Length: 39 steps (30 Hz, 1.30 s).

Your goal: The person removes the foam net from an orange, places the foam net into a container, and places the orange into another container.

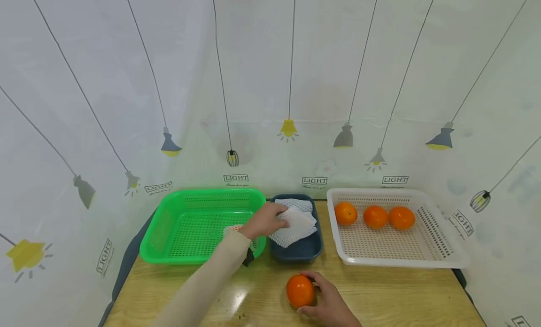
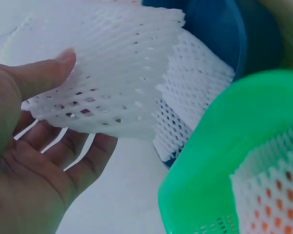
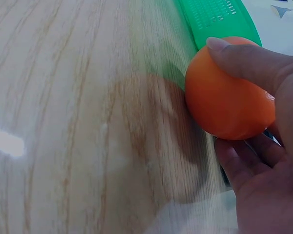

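Observation:
My left hand (image 1: pixel 265 220) pinches a white foam net sleeve (image 1: pixel 296 226) between thumb and fingers above the dark blue tray (image 1: pixel 301 252); in the left wrist view the sleeve (image 2: pixel 112 83) lies across my fingers (image 2: pixel 78 156) with my thumb on top. More foam nets (image 2: pixel 195 92) are piled in the tray. My right hand (image 1: pixel 325 299) grips an orange (image 1: pixel 300 291) resting on the wooden table (image 1: pixel 401 294) near the front edge. The right wrist view shows the orange (image 3: pixel 227 92) held with my thumb over its top.
A green basket (image 1: pixel 198 226) at the left holds one net-wrapped orange (image 1: pixel 234 230). A white basket (image 1: pixel 393 230) at the right holds three bare oranges (image 1: pixel 375 216). A lamp-patterned curtain backs the table.

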Available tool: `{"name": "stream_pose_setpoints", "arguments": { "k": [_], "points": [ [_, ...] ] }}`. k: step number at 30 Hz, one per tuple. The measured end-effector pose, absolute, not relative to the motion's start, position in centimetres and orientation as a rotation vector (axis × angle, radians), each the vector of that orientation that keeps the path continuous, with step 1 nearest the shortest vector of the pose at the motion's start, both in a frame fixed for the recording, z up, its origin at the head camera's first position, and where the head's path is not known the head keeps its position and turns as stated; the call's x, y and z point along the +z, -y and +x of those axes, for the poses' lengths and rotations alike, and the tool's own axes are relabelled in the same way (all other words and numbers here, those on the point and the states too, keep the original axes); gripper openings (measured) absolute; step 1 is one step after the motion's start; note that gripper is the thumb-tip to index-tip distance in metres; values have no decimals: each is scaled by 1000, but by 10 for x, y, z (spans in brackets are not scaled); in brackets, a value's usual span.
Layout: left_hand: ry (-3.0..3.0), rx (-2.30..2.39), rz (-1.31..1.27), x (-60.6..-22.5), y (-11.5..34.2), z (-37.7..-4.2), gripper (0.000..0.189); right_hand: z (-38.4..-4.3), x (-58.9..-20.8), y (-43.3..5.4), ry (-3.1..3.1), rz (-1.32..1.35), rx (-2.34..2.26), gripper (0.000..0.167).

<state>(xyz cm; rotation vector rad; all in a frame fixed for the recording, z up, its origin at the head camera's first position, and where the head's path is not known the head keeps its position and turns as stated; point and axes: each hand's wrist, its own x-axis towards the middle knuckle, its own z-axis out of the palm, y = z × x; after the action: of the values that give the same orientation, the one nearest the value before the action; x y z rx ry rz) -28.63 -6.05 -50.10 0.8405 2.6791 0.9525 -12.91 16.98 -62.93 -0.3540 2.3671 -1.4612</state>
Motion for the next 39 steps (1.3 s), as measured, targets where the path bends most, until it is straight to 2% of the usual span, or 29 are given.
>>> {"name": "stream_pose_setpoints", "arguments": {
  "k": [3, 7, 13, 19, 27, 32, 39],
  "points": [
    [-2656, 845, 897, -501, 52, -299, 27, -130, -630, -171, -2357, -336, -1460, 89],
    [-2621, 712, 884, -508, 43, -312, 11, -130, -631, -171, -2356, -327, -1456, 89],
    [-2594, 517, 838, -521, 29, -323, 31, -129, -632, -169, -2359, -318, -1459, 89],
    [-2552, 373, 819, -532, 20, -324, 44, -129, -631, -169, -2368, -325, -1461, 90],
    [-2585, 185, 801, -545, 11, -316, 52, -128, -633, -169, -2428, -373, -1447, 88],
    [-2665, 105, 818, -550, 7, -317, 53, -128, -633, -170, -2421, -353, -1445, 89],
    [-2743, 239, 745, -549, 9, -325, 53, -128, -629, -170, -2366, -309, -1458, 90]
  ]
}}
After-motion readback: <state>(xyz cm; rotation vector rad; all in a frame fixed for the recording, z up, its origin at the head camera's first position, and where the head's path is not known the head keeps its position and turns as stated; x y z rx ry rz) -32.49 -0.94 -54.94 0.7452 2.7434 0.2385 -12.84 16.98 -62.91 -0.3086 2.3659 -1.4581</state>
